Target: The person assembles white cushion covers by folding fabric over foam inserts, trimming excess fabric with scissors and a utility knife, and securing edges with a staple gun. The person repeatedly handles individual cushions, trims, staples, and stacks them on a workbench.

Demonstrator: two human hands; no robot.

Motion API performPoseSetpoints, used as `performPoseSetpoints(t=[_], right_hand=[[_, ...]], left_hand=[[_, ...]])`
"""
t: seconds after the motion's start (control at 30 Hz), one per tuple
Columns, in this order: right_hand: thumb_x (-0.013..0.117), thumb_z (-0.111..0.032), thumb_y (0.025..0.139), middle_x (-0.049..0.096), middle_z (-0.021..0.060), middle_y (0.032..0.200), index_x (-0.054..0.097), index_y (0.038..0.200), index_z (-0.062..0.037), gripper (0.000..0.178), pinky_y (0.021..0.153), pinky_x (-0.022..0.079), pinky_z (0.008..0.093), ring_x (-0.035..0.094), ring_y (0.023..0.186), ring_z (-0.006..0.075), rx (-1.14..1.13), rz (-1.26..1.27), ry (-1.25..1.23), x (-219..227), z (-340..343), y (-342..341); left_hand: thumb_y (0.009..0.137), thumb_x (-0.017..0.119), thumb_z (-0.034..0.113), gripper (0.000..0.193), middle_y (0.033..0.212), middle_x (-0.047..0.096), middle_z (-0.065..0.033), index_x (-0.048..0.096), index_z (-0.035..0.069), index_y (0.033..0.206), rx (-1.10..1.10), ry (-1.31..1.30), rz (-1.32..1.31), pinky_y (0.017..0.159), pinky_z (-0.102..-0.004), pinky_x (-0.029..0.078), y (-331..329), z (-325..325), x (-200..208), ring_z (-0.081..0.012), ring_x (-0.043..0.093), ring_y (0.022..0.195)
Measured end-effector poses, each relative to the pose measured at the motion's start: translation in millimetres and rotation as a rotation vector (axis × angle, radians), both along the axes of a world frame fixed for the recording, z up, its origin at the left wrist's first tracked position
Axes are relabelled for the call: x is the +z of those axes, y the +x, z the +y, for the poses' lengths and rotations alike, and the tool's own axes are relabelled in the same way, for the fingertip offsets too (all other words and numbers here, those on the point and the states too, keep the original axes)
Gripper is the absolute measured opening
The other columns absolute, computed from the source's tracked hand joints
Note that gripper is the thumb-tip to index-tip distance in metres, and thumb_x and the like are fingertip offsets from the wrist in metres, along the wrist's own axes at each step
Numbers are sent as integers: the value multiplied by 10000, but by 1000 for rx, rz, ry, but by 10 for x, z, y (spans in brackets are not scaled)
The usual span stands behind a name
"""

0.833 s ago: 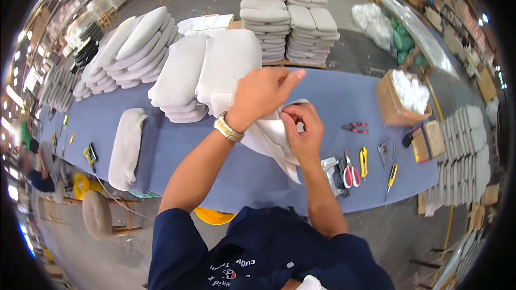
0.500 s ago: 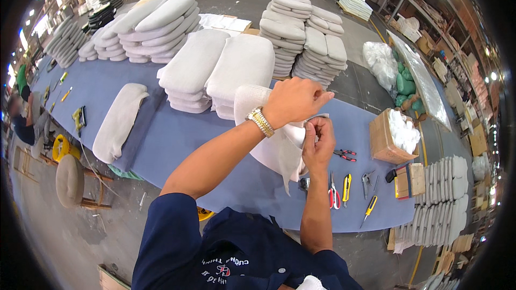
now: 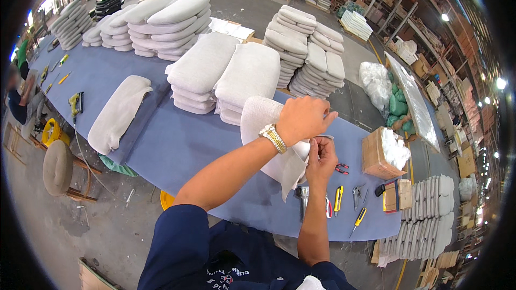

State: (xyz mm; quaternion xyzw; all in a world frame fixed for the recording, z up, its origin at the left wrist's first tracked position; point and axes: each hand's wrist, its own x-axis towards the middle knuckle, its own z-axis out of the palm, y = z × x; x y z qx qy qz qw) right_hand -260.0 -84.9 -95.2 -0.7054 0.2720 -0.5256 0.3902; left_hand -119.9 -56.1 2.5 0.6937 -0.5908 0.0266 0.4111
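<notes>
Workshop floor, grey concrete, with a long blue-covered worktop (image 3: 177, 145) running across the view.

Surroundings: two stacks of pale grey cushions (image 3: 226, 75) at 11 o'clock of the hands; further cushion stacks (image 3: 161, 24) at the worktop's far end; a single cushion cover (image 3: 115, 113) lying flat at 9 o'clock; a yellow power tool (image 3: 75, 102) beyond it. At 3 o'clock, an open cardboard box (image 3: 376, 156) of white stuffing. At 5 o'clock, red-handled pliers (image 3: 342, 169), a yellow utility knife (image 3: 338, 197), a second yellow knife (image 3: 359, 219), scissors (image 3: 357, 196). A round stool (image 3: 58, 167) stands off the worktop's near edge.

Obscured: a person at the far left rim is blurred. The metal tool (image 3: 302, 196) under the cloth is half covered.

Work item: a white fabric cover (image 3: 266, 129), draped on the worktop, its edge lifted between both hands. Left hand (image 3: 303, 119), wearing a wristwatch (image 3: 273, 138), closes its fingers over the fabric's upper edge. Right hand (image 3: 321, 161), directly below, pinches the same edge with thumb and forefinger pressed together; whether it holds something small cannot be told.
</notes>
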Motion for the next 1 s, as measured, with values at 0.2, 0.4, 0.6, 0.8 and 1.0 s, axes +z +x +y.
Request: performPoseSetpoints(t=[0.2, 0.4, 0.6, 0.8, 1.0], right_hand=[[665, -87, 1029, 587, -19, 832, 629, 963, -2, 113, 618, 405, 216, 498, 694, 34, 117, 47, 101, 81, 228, -135], [610, -62, 1047, 599, 5, 848, 593, 1002, -7, 73, 677, 438, 228, 534, 742, 57, 269, 2, 97, 20, 349, -337], [595, -44, 1038, 637, 57, 876, 528, 1009, -29, 75, 725, 538, 268, 642, 764, 114, 209, -67, 146, 126, 493, -887], [616, -34, 1017, 638, 47, 856, 553, 1032, -24, 65, 673, 529, 261, 634, 700, 108, 95, -41, 301, -383, 856, -1781], [665, -96, 1007, 659, 42, 803, 676, 1017, 26, 122, 617, 525, 265, 633, 692, 95, -12, 238, 586, -1889, 1645, -2741]], left_hand=[[944, 670, 471, 403, 704, 728, -103, 749, 101, 807, 24, -50, 18, 576, -457, 526, -90, 217, -94, -334, 708, 648], [943, 674, 458, 394, 691, 720, -97, 741, 100, 795, 36, -48, 33, 566, -460, 512, -218, 496, -124, -331, 700, 635], [939, 690, 426, 356, 706, 727, -88, 746, 104, 798, 52, -81, 22, 578, -466, 523, -419, 683, -198, -330, 707, 657], [942, 664, 441, 364, 775, 752, -142, 773, 115, 821, 92, 22, 23, 688, -496, 575, -436, 874, -201, -374, 729, 731], [940, 661, 458, 378, 835, 772, -146, 803, 113, 878, 123, 170, -7, 771, -501, 592, -463, 1020, -172, -373, 744, 805]])
